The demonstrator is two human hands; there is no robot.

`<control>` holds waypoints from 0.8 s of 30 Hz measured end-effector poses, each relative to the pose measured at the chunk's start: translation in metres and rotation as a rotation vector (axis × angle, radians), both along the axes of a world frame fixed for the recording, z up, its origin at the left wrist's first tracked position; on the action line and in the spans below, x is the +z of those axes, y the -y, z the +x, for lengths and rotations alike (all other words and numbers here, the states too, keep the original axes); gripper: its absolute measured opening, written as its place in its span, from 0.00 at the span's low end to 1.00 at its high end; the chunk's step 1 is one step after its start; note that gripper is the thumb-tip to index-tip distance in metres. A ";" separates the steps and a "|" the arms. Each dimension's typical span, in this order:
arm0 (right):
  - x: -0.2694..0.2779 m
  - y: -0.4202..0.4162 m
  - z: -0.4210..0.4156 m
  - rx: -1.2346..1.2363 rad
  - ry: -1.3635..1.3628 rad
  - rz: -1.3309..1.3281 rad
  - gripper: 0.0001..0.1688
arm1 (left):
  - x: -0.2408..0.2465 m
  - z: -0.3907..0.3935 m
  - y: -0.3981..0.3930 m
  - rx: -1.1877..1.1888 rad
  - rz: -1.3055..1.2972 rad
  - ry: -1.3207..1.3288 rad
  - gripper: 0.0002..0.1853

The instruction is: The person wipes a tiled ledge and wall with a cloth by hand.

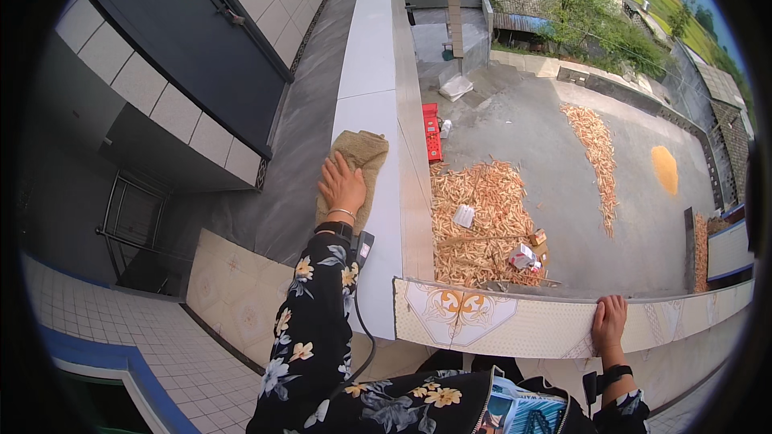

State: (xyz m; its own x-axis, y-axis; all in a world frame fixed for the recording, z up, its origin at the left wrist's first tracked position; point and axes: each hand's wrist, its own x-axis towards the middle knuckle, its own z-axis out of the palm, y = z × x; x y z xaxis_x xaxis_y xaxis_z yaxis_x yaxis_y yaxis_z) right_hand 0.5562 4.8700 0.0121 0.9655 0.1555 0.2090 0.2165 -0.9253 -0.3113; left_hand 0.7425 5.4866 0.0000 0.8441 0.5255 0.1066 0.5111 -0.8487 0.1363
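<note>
My left hand (344,185) lies flat with its fingers spread on a folded olive-brown cloth (369,160). The cloth rests on the white top of a long ledge (365,78) and hangs partly over its left side. My right hand (610,320) grips the tiled parapet (555,319) in front of me, its fingers curled over the far edge. On my left wrist are a bangle and a black strap, with a small cabled device (364,247) beside them. A black strap also circles my right wrist.
Left of the ledge runs a grey floor (271,211) beside a dark door (199,30) and a metal rack (136,211). Beyond the parapet, a lower yard holds corn cobs (482,193), a pile of yellow grain (664,170) and a red object (432,132).
</note>
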 end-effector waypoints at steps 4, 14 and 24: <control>0.002 -0.004 0.000 -0.020 0.014 0.048 0.08 | -0.006 0.023 0.004 -0.095 0.085 0.034 0.38; -0.012 0.014 -0.002 -0.019 0.035 0.028 0.08 | 0.014 -0.119 0.041 -0.664 -0.023 -0.012 0.38; -0.016 0.007 -0.003 0.010 0.077 0.028 0.07 | 0.031 -0.198 0.034 -0.800 0.013 -0.144 0.36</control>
State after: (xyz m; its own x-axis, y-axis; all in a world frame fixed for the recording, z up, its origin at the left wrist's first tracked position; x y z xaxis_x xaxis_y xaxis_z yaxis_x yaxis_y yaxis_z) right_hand 0.5532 4.8626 -0.0034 0.9449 0.1582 0.2866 0.2498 -0.9142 -0.3191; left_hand 0.5442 5.4526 0.0311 0.9695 -0.2434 -0.0298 -0.2392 -0.9654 0.1034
